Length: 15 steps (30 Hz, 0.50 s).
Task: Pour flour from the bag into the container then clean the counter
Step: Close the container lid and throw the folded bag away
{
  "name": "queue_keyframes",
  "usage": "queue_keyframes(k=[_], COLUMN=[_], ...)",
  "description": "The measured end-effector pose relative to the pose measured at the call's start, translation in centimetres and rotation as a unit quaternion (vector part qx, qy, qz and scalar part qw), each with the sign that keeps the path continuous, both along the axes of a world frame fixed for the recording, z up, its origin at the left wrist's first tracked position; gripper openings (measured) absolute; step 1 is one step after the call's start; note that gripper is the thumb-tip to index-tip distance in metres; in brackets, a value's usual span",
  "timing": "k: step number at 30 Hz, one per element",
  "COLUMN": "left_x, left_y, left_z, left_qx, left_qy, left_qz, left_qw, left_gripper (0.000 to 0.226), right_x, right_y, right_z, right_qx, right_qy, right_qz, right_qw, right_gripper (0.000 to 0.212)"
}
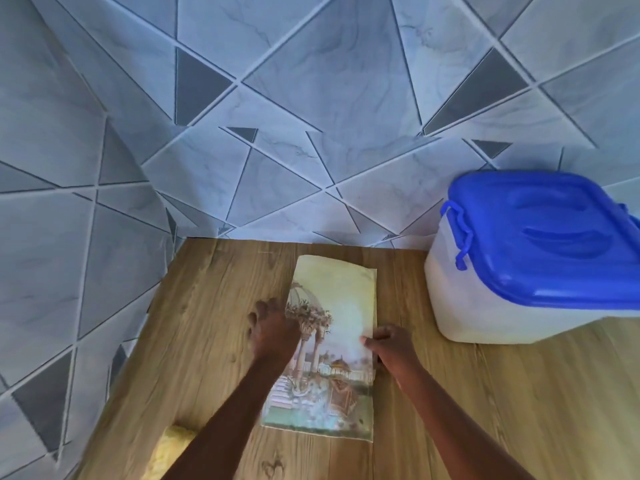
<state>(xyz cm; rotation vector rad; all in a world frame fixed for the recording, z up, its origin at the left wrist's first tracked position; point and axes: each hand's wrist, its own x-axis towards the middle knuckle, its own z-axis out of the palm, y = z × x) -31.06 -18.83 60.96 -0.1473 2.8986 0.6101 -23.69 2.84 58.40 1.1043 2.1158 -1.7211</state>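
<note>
On the wooden counter (485, 410) — printed bag (332, 344) lying flat, mid-surface. Left hand (272, 329) pressed on its left edge; right hand (389, 344) pinching the right edge. Lidded container (533, 261) stands right, near the wall — apart.

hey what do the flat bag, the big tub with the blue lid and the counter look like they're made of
Bag: looks like paper or thin plastic film, lying flat with a printed picture; hard to tell which.
Tub: cloudy white plastic, smooth, with a glossy blue plastic lid that has moulded clips.
Counter: wood grain and knots show, but it could be a laminate print with a matte finish.
</note>
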Motion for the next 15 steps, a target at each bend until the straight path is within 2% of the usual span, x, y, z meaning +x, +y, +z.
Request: queue_keyframes(k=[2, 5, 7, 11, 13, 15], left_x=[-2.7, -4.4, -2.9, -2.8, -3.0, -2.9], left_y=[-2.4, -4.0, -3.0, -2.5, -2.8, -3.3], left_z=[-4.6, -8.6, -4.2, -2.1, -1.6, -1.1], left_qx=[0.026, 0.05, 0.119, 0.211, 0.249, 0.279], left_qy=[-0.052, -0.068, -0.069, -0.11, -0.122, -0.119], left_qz=[-0.003, -0.022, -0.042, -0.012, -0.016, -0.048], left_qw=[0.998, 0.996, 0.99, 0.971, 0.961, 0.952], left_gripper=[0.047, 0.039, 0.023, 0.015, 0.023, 0.037], right_x=[-0.3, -0.7, -0.6, 0.0, 0.5, 0.9], right_y=[-0.1, 0.1, 0.4, 0.8, 1.0, 1.2], right_z=[0.1, 0.4, 0.2, 0.0, 0.4, 1.1], right_qx=[0.012, 0.009, -0.008, -0.02, -0.049, -0.08], right_qy=[-0.007, -0.012, -0.012, 0.022, 0.041, 0.061], right_qz=[-0.003, 0.001, 0.011, 0.038, 0.043, 0.039], right_qw=[1.0, 1.0, 1.0, 0.999, 0.997, 0.994], right_gripper=[0.036, 0.049, 0.046, 0.024, 0.025, 0.034])
